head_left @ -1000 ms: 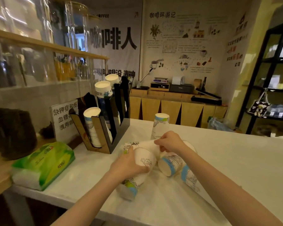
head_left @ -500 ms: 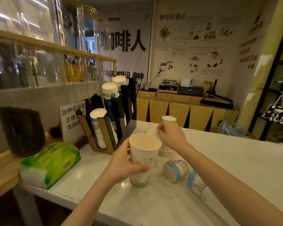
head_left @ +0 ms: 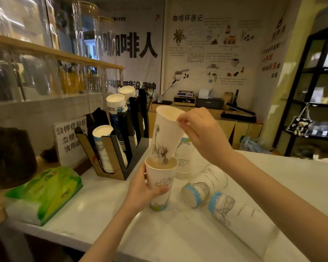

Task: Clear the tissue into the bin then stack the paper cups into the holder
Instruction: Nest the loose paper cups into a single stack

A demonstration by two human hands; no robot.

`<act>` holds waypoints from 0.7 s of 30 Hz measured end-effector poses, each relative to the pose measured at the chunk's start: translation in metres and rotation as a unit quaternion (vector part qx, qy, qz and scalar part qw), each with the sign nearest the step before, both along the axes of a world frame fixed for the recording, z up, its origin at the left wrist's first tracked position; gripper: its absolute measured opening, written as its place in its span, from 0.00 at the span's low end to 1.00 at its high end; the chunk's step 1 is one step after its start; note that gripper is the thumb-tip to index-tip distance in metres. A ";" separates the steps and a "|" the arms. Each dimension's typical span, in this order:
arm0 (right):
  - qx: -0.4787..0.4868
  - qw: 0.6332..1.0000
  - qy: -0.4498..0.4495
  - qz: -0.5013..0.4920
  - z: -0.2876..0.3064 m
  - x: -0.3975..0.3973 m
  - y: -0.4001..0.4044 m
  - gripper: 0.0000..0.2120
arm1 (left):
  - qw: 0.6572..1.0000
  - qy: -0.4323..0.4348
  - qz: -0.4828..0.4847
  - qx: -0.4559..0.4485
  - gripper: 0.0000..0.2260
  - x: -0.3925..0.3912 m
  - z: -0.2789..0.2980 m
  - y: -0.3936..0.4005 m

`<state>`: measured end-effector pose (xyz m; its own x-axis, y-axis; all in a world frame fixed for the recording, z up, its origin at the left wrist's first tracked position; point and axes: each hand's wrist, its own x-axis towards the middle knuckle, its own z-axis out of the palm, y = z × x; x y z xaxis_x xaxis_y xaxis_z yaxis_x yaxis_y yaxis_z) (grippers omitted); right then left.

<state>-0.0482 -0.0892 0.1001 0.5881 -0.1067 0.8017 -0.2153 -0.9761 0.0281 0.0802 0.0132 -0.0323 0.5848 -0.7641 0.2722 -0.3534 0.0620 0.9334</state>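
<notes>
My left hand [head_left: 141, 188] grips an upright white paper cup [head_left: 160, 181] just above the white counter [head_left: 121, 224]. My right hand [head_left: 203, 133] pinches the rim of a second paper cup [head_left: 166, 133], tilted, its base dipping into the mouth of the first. Behind them stands a short upside-down stack of cups [head_left: 185, 159]. Two more cups [head_left: 204, 185] [head_left: 235, 212] lie on their sides to the right. The black cup holder [head_left: 119, 140] at the left back has several slots with cup stacks in them. No bin or loose tissue is in view.
A green tissue pack [head_left: 44, 191] lies at the counter's left front edge. A white sign [head_left: 70, 138] stands behind the holder, under a glass partition. A dark fuzzy object [head_left: 9, 156] sits at far left. A black shelf unit [head_left: 316, 91] stands at the right.
My left hand has raised its cup upright off the counter. My right hand has picked up another cup by the rim and lowered its base into the first one.
</notes>
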 end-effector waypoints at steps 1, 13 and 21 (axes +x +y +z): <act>-0.005 1.000 0.027 0.009 -0.004 -0.001 0.004 0.13 | 1.000 0.000 -0.001 0.001 0.37 0.001 -0.001 0.000; -0.011 0.993 0.109 0.050 -0.009 -0.022 0.025 0.07 | 1.000 0.011 0.005 -0.011 0.41 0.001 -0.008 0.002; 0.072 0.985 0.144 0.061 -0.014 -0.026 0.028 0.09 | 1.000 0.001 0.022 0.000 0.39 -0.004 -0.007 0.003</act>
<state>-0.0745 -0.0611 0.0861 0.8046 -0.1217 0.5812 -0.0999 -0.9926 -0.0694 0.0758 0.0163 -0.0398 0.6176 -0.7382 0.2714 -0.3547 0.0465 0.9338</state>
